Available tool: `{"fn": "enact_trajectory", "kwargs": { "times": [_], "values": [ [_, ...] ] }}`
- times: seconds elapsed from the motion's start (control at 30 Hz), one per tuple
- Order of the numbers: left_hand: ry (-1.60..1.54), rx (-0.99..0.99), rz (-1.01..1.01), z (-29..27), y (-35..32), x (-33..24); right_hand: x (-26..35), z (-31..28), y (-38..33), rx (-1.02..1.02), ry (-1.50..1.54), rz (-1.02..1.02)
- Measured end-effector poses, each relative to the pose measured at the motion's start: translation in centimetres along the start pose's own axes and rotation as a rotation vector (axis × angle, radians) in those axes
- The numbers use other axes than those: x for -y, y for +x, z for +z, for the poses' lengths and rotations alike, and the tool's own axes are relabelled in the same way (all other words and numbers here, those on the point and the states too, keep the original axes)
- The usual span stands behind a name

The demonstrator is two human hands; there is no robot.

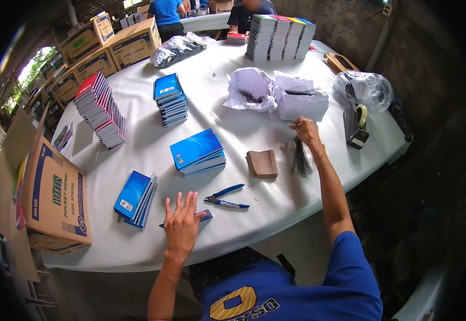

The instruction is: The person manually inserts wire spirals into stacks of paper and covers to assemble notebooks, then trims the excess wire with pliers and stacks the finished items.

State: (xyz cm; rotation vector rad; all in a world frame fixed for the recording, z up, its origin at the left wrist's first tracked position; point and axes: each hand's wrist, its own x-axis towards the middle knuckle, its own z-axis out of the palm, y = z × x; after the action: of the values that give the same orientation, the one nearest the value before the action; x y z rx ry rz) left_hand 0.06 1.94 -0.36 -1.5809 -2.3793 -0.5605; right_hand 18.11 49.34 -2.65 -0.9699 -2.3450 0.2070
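Observation:
My left hand [183,227] lies with fingers stretched out over a small blue memo notebook [206,215], hiding most of it. My right hand [306,131] reaches out with its fingertips pinched at the upper end of a bunch of black spiral binding coils [300,163]. How many coils it grips is hidden. Blue-handled cutting pliers [227,203] lie partly spread to the right of my left hand. A brown block with a curved top [262,163] sits left of the coils. To the left of my left hand is a small stack of spiral-bound blue notebooks [135,199].
Beyond stand stacks of blue notebooks [198,150], a leaning red-covered stack [100,111] and a tall pile [280,37]. Paper-wrapped coils [302,101] and a tape dispenser [356,125] are right. An open carton [56,198] borders the left edge. Two other people are at the back.

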Motion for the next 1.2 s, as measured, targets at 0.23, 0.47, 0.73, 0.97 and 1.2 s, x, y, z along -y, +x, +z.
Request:
{"fn": "enact_trajectory", "kwargs": {
  "times": [0.23,0.47,0.73,0.97,1.2],
  "values": [
    [0.057,0.026,-0.028,-1.1,0.0,-0.2,14.9,-4.2,-5.3,0.328,0.424,-0.281],
    [0.055,0.014,-0.016,-0.8,0.2,-0.1,25.7,-1.6,-13.7,0.609,0.894,-0.358],
    [0.037,0.002,-0.014,-0.9,0.0,0.1,26.4,-3.1,-12.1,1.134,0.81,-0.18],
    [0.043,0.072,0.015,-1.1,0.6,0.0,25.8,-2.1,-13.7,0.722,0.555,-0.618],
    [-0.012,0.228,0.005,-1.0,1.1,-0.5,27.6,-3.7,-13.9,0.599,0.447,-0.644]
  ]
}}
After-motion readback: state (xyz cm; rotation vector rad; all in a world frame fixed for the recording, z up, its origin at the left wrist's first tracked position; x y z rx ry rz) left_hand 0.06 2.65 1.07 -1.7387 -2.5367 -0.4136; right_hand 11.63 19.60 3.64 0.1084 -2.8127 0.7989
